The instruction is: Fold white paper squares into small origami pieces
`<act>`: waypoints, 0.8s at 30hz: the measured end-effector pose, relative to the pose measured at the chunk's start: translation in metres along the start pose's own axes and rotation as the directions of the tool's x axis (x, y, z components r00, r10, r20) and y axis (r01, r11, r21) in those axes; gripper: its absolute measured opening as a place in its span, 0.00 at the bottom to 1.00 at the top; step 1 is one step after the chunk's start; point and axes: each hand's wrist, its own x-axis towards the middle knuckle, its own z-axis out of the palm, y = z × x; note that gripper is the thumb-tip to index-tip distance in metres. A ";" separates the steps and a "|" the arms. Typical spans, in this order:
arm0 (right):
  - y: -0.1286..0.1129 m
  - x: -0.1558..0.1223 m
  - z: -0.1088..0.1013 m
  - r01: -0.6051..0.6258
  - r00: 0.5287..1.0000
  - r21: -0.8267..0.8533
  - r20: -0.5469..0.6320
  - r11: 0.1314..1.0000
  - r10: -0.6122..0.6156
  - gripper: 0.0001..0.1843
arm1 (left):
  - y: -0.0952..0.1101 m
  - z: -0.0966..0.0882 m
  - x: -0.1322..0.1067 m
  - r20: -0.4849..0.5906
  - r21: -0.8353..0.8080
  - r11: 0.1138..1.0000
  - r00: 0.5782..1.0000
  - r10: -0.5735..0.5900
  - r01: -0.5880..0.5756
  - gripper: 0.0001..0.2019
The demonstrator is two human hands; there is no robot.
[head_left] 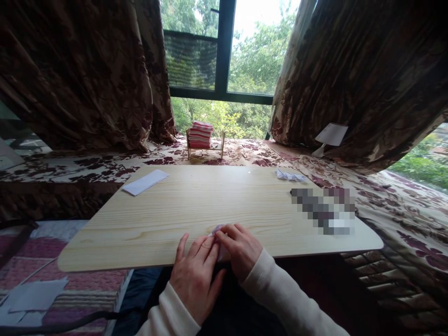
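Note:
A small piece of folded white paper (220, 228) lies at the front edge of the wooden table, mostly covered by my fingers. My left hand (196, 268) holds it from the left, index and middle fingertips pressed onto it; the little finger sticks out and the thumb stays lower, near the table edge. From the right, my right hand (240, 247) pinches the same paper with bent fingers. The exact shape of the fold is hidden.
A white paper stack (145, 182) lies at the table's (196, 200) far left. Several small folded paper pieces (290, 175) stand at the far right, behind a blurred-out item (320, 210). Beyond are a small rack with folded cloths (200, 135) and a lamp (332, 135).

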 end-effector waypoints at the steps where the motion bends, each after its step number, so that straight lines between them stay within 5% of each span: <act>1: 0.000 0.000 0.001 -0.007 1.000 -0.002 0.008 1.000 0.007 0.16 | 0.000 0.000 0.000 0.001 -0.001 1.000 1.000 -0.007 0.007 0.19; 14: -0.012 0.004 0.003 -0.079 0.991 -0.128 0.094 0.989 0.092 0.12 | 0.000 0.000 -0.007 -0.053 -0.025 1.000 0.999 -0.013 0.011 0.17; 24: -0.014 -0.005 0.003 -0.051 0.997 -0.144 0.051 0.988 0.059 0.14 | -0.002 0.004 -0.013 -0.082 0.003 1.000 0.997 -0.012 0.012 0.18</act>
